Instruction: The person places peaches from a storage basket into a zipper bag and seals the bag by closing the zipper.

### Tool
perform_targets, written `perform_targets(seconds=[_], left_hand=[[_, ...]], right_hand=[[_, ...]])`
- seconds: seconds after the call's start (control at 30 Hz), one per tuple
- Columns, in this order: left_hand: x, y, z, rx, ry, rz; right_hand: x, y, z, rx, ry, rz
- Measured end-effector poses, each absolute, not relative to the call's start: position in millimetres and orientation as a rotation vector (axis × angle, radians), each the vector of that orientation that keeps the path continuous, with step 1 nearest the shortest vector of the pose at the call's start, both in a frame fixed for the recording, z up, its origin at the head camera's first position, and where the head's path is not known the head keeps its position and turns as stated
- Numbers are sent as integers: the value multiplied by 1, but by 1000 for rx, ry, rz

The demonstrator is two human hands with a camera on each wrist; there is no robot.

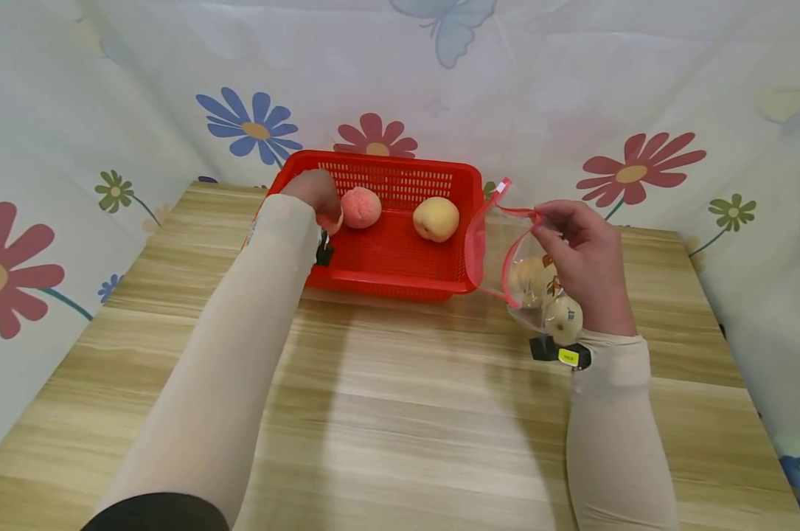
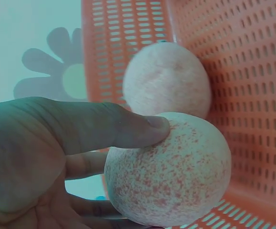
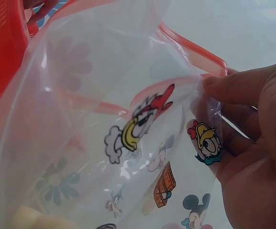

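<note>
Inside the left end of the red basket (image 1: 400, 286), my left hand (image 1: 315, 190) grips a peach (image 2: 168, 171) with red speckles, thumb on top and fingers beneath. Close beside it lies a pink peach (image 1: 361, 207); a pale yellow peach (image 1: 436, 219) sits farther right in the basket. My right hand (image 1: 588, 254) pinches the red-edged mouth of a clear zip bag (image 3: 99, 86) printed with cartoon figures. The bag's mouth gapes toward the basket's right side. Pale round fruits (image 1: 563, 318) show through the plastic, partly hidden by the prints and my right hand.
Basket and bag are on a wood-grain table (image 1: 400, 413). A flowered cloth (image 1: 506, 110) hangs behind the table's back edge and along both sides. Small black devices (image 1: 560, 352) are strapped at my wrists.
</note>
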State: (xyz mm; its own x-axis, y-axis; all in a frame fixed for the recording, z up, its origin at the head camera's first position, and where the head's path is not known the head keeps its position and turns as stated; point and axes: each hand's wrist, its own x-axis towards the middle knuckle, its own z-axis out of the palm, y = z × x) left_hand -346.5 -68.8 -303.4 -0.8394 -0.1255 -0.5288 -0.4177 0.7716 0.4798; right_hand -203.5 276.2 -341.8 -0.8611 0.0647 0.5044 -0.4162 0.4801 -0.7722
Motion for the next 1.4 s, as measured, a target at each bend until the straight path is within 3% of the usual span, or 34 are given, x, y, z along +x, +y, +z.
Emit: perform_targets(seconds=[0.8,1.4], left_hand=[[-339,-63,-274,83,2685,385],[-310,-50,-265,267,2822,570]], right_hand=[[-204,274,-343,299,-2251,1363],[-203,273,-343,279,-2266,1377]])
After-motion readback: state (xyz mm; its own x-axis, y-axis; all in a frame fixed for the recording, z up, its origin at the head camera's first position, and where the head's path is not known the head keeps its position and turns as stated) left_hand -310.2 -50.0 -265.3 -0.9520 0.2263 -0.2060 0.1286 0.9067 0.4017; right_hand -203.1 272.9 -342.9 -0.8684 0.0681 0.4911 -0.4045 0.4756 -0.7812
